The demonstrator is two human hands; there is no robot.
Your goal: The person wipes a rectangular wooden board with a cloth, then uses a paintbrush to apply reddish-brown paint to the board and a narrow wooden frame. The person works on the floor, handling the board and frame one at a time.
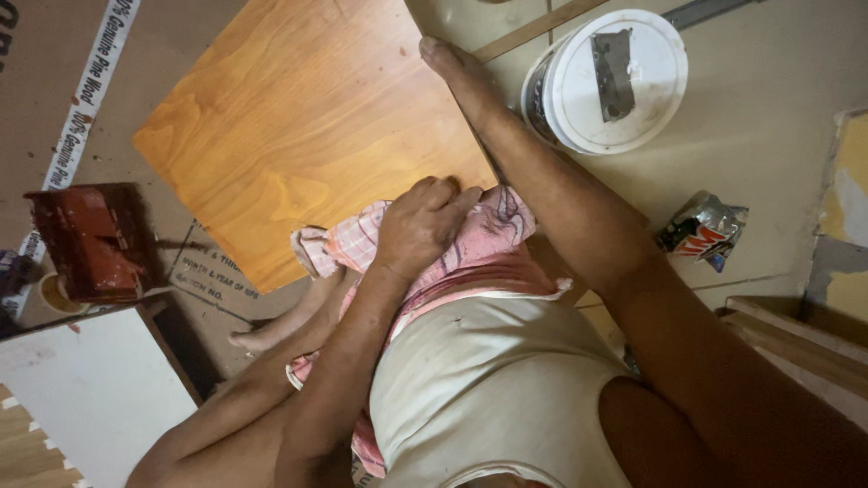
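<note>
Gleaming orange-brown wood panel (307,126), glossy grain; hand (420,221) on pink cloth (470,248)

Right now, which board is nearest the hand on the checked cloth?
The orange-brown wooden board, right above the hand; the white board lies farther off, lower left.

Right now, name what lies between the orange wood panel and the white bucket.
The person's own bare shin and foot, lying along the orange wood panel edge; head view.

A white lidded bucket (615,81) topped by a putty knife (613,72) is seen near a crumpled wrapper (703,230); a red-stained box (89,239) is set apart.
</note>
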